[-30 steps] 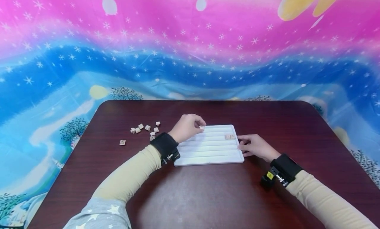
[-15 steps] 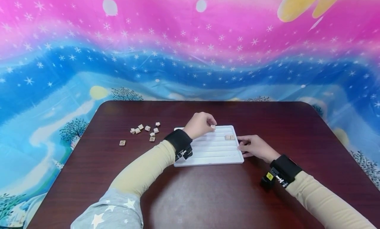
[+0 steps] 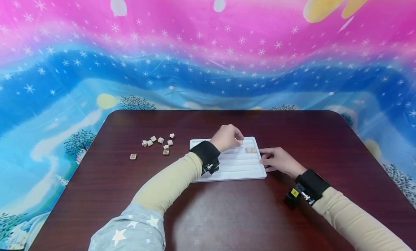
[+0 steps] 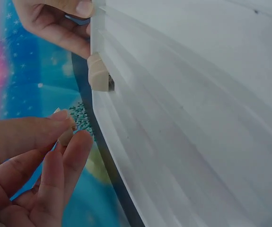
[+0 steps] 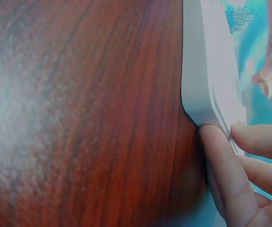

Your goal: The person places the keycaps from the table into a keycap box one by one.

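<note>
Left hand [image 3: 226,138]: fingers pinched wooden tile [image 4: 65,137] near white ridged tray [image 3: 240,168] | right hand [image 3: 282,161]: fingers clamped it | short tile row [image 3: 249,150] sat seated | loose tiles [image 3: 160,139] lay unplaced

Across the upper part of the head view I saw a printed backdrop [image 3: 208,77], pink at the top and blue below, scattered with white snowflakes [image 3: 29,89]. Two pale discs [image 3: 118,6] showed at upper left and upper centre, and a two-lobed yellow shape [image 3: 325,7] ran off the top edge at upper right. At mid-left I made out a yellow oval [image 3: 106,101] and a leafy tree [image 3: 79,142]. The reddish-brown surface [image 3: 227,222] reached the bottom edge; my right wrist view showed its streaked grain, with whitish glare at far left.
</note>
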`<state>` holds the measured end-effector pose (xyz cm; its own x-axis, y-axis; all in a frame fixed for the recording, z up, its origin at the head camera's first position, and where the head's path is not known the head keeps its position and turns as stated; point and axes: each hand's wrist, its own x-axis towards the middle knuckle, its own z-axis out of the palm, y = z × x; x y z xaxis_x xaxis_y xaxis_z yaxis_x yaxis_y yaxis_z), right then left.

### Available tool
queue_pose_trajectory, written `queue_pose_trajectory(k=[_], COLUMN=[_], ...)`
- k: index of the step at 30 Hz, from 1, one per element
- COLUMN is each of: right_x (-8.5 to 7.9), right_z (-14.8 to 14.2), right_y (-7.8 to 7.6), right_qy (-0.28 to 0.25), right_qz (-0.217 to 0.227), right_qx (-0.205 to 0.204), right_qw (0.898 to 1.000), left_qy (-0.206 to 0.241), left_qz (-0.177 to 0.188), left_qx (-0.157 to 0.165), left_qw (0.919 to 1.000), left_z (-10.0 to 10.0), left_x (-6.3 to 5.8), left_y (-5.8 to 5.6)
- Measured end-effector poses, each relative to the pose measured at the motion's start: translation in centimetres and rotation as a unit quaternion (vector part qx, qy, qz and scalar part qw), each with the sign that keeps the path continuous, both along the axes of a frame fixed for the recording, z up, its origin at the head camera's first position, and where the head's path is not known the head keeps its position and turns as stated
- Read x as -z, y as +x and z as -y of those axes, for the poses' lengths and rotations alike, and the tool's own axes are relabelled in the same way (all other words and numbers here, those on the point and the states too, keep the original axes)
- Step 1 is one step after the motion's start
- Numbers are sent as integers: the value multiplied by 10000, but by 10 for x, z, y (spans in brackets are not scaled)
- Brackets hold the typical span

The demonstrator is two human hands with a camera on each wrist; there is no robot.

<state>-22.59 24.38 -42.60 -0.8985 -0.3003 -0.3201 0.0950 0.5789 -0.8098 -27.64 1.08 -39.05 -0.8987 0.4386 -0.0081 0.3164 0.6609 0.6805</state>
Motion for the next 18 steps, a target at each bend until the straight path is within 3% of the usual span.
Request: queue_pose_trajectory(k=[18], right_x=[1], right_z=[3], right_y=[1], right_qy=[29], right_qz=[-2], right_qx=[71], right_qw=[10000], left_qy=[-841], left_qz=[-386], left_qx=[234], left_qw=[9954], left_z=[-20], left_x=[18], left_y=[-4])
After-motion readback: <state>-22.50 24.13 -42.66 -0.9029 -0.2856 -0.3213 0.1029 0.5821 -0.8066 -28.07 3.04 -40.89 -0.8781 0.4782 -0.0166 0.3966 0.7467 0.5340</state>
